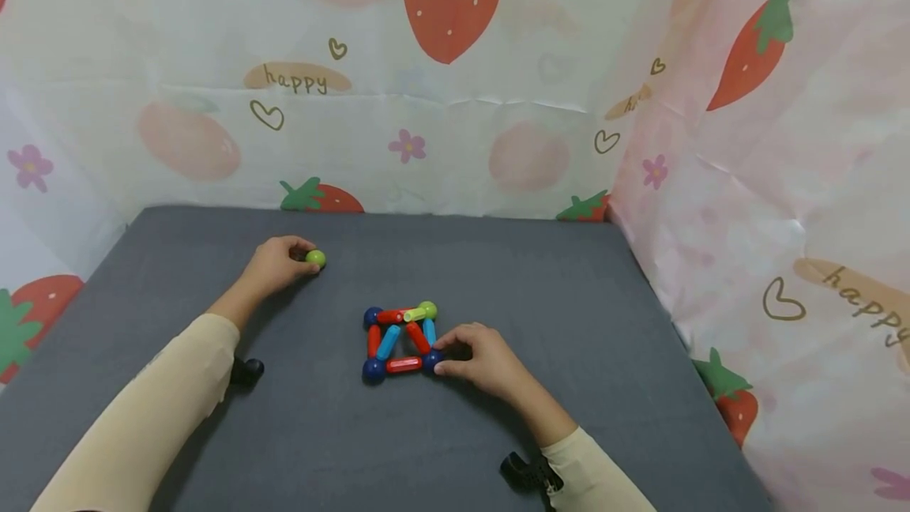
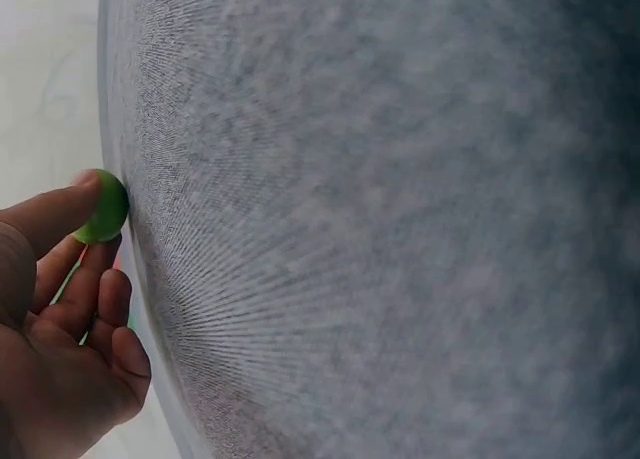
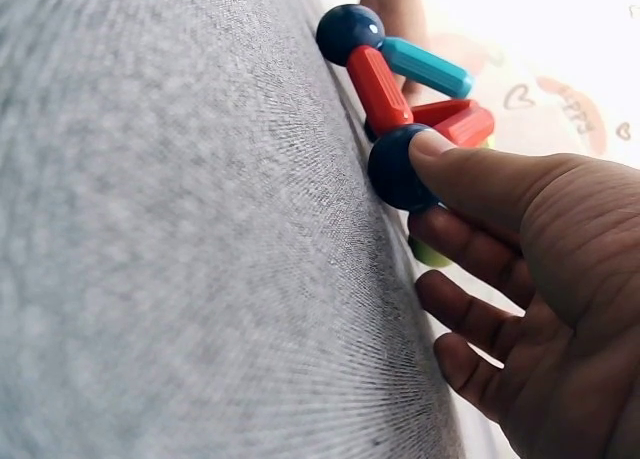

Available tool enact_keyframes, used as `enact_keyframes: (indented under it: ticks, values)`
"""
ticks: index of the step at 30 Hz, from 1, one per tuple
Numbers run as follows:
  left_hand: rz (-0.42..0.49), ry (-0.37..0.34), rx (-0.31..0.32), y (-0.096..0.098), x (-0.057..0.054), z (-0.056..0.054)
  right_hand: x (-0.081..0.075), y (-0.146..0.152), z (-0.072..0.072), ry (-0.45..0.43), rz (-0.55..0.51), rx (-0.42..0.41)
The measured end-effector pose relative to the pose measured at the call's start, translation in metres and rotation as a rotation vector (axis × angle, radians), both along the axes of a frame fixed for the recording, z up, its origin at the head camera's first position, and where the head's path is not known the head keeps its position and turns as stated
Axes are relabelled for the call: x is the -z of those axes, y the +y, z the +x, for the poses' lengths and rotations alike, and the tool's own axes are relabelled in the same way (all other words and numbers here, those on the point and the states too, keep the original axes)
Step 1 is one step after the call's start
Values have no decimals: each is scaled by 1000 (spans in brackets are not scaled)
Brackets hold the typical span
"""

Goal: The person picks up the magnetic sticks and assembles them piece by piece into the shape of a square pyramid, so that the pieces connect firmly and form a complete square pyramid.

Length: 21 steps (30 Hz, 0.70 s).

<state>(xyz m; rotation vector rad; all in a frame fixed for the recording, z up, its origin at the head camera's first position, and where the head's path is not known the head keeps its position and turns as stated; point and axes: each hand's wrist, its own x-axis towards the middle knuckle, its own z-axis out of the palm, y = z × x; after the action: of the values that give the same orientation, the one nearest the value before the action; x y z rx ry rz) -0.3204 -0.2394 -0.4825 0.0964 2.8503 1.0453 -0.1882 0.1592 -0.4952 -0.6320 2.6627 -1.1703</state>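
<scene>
My left hand (image 1: 276, 265) pinches a green ball (image 1: 316, 258) between thumb and fingers at the table's back left; the left wrist view shows the same green ball (image 2: 107, 209) at the fingertips. Right of it on the cloth stands a frame of magnetic rods and balls, with dark blue balls (image 1: 374, 370), a lime ball (image 1: 428, 309), red rods (image 1: 404, 364) and light blue rods (image 1: 387, 343), some of them leaning upward. With thumb and fingers, my right hand (image 1: 483, 358) holds the dark blue ball (image 3: 398, 167) at the frame's near right corner.
Grey cloth (image 1: 341, 449) covers the table. Behind it and along the right side hangs a strawberry-print sheet (image 1: 455, 125). Black straps with small mounts (image 1: 522, 472) sit at both wrists.
</scene>
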Motion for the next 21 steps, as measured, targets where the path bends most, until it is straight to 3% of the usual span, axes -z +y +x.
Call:
enact_keyframes:
  ticks: [13,21]
  values:
    - [8,39,5,2,-6,7,0,0,-1,-7,4,5]
    - [40,85,10,4,-25,18,0,0,0,-1,2,0]
